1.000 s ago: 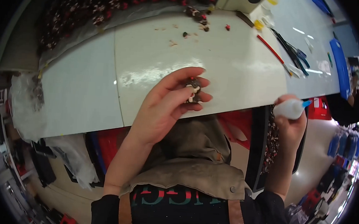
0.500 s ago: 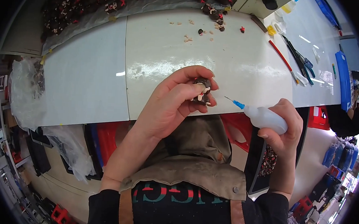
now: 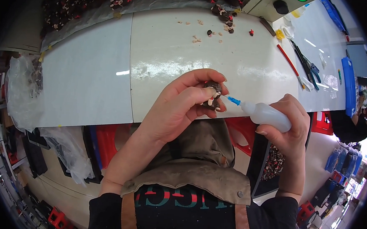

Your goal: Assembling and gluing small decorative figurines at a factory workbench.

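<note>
Between its thumb and fingers, my left hand (image 3: 179,98) pinches a small dark brown figurine (image 3: 210,102) with cream-coloured and red parts. Its fingers hide some of the figurine. In my right hand (image 3: 291,126) is a translucent white squeeze bottle (image 3: 270,116), lying tilted in the grip. A blue needle tip (image 3: 233,100) on the bottle points left, its thin end right beside the figurine; whether it touches cannot be made out. Both hands are above the table's front edge.
Small cream pieces (image 3: 196,39) and dark brown parts (image 3: 223,15) lie at the back of the white table (image 3: 162,46). Many similar figurines fill the far left. A red stick (image 3: 288,61) and pliers (image 3: 314,72) lie at right.
The bottle has moved left, bringing its needle tip from a gap away up to the figurine. My left hand has shifted slightly right with the figurine. A green light now shows at the top.
</note>
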A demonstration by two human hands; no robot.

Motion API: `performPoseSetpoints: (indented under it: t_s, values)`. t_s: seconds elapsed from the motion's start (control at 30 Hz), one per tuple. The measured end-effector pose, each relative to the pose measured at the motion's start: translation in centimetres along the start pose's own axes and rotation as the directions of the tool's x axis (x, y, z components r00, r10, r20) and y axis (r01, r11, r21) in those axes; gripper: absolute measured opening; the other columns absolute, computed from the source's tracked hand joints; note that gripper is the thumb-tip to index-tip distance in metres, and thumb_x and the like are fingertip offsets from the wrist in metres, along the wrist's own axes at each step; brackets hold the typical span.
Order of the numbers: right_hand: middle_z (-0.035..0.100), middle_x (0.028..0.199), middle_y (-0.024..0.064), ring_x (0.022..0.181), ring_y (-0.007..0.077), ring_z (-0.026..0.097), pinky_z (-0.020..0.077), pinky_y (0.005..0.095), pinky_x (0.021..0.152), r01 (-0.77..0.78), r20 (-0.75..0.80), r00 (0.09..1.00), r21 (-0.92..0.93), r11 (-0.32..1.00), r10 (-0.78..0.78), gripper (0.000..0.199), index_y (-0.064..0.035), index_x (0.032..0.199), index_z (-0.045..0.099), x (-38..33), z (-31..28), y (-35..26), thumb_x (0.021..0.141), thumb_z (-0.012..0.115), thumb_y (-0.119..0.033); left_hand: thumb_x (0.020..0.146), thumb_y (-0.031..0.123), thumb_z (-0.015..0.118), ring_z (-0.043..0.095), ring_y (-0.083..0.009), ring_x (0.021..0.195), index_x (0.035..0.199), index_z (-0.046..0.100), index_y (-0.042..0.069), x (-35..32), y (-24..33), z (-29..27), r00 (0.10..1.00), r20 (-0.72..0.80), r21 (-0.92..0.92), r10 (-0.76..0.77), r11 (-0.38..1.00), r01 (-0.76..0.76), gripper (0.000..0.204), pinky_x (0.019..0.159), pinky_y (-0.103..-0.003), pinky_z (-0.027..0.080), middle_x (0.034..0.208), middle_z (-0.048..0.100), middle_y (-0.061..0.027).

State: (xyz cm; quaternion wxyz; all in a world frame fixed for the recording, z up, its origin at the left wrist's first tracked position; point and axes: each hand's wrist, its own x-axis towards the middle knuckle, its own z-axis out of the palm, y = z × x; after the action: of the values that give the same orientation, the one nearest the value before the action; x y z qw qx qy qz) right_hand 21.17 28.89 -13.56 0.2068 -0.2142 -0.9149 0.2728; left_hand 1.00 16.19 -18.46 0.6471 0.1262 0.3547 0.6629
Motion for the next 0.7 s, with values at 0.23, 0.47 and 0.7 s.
performPoseSetpoints:
  t_s: [0.23,0.47,0.7]
  values:
    - [0.057,0.067,0.0047,0.061,0.0194,0.056,0.0424,0.0302,0.054,0.017,0.009,1.000,-0.071,0.997,-0.016,0.041,-0.0059,0.077,0.064,0.0,-0.3,0.1,0.057,0.083,-0.035,0.087,0.006,0.047,0.063,-0.0150,0.080,0.112,0.053,0.001,0.2,-0.6,0.2,1.000,0.020,-0.013,-0.003,1.000,0.003,0.026,0.064,-0.023,0.055,0.102,0.059,-0.0117]
    - [0.055,0.066,0.0047,0.061,0.0203,0.055,0.0410,0.0312,0.054,0.013,0.017,1.000,-0.111,0.994,-0.011,0.039,-0.0061,0.076,0.063,0.0,-1.0,0.0,0.056,0.083,-0.033,0.086,0.006,0.054,0.061,-0.0166,0.094,0.127,0.047,0.002,0.0,-1.0,0.5,0.996,0.084,0.047,0.015,0.999,-0.019,0.042,0.075,-0.025,0.052,0.114,0.054,-0.0101]
    - [0.051,0.064,0.0048,0.059,0.0212,0.052,0.0392,0.0323,0.053,0.076,0.022,0.997,-0.181,0.980,-0.073,0.037,-0.0066,0.074,0.063,-0.4,-1.6,0.7,0.056,0.082,-0.033,0.083,0.006,0.059,0.059,-0.0181,0.101,0.133,0.042,0.000,0.0,-1.8,0.9,0.991,0.131,0.127,0.027,0.991,-0.044,0.053,0.081,-0.026,0.049,0.116,0.050,-0.0066]
